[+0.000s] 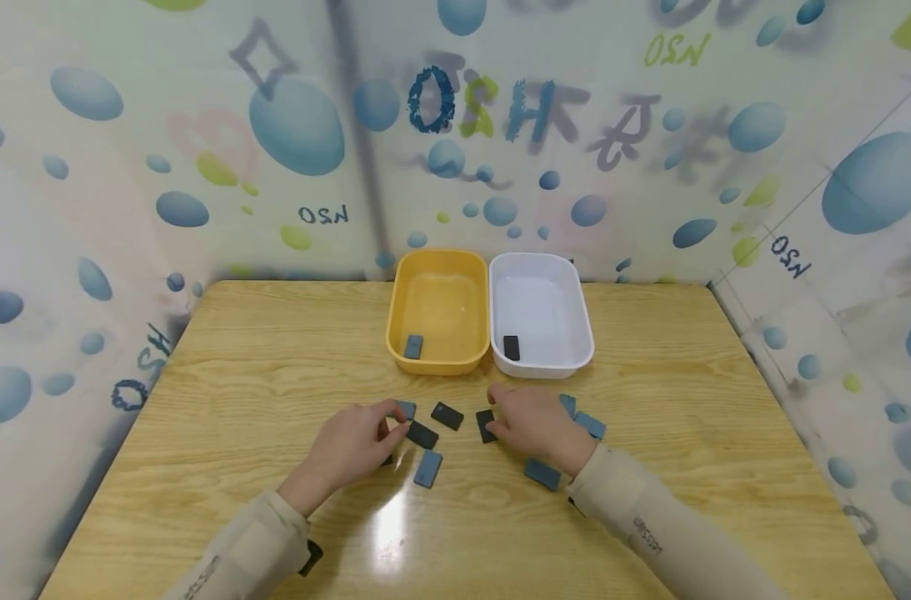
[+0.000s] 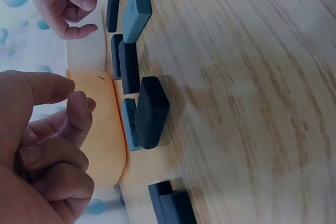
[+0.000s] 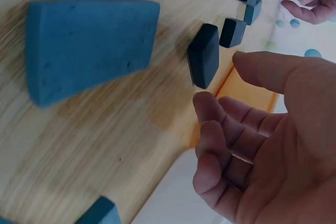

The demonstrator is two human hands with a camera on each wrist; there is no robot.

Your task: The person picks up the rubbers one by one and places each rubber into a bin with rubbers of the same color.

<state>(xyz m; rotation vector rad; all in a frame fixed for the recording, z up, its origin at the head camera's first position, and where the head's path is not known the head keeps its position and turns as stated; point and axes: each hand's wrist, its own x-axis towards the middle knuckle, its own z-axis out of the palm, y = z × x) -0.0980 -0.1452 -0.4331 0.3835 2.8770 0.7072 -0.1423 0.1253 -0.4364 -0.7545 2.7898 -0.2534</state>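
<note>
Small flat rectangular blocks, some blue and some black, lie scattered on the wooden table. My left hand (image 1: 353, 442) hovers at the left of them, thumb and index fingertips close together with nothing between them. Nearest to it are a black block (image 1: 422, 434) and a blue block (image 1: 407, 409) partly behind its fingers. My right hand (image 1: 533, 421) reaches over another black block (image 1: 486, 427), which it partly covers in the head view. In the right wrist view its thumb and fingers stand apart, fingertips close to that black block (image 3: 203, 56).
A yellow bin (image 1: 447, 300) with a blue block (image 1: 413, 347) inside stands at the table's back, beside a white bin (image 1: 538, 300) holding a black block (image 1: 511, 347). Between the hands lie a black block (image 1: 447, 416) and a blue block (image 1: 428, 468). More blue blocks (image 1: 543, 474) surround the right forearm.
</note>
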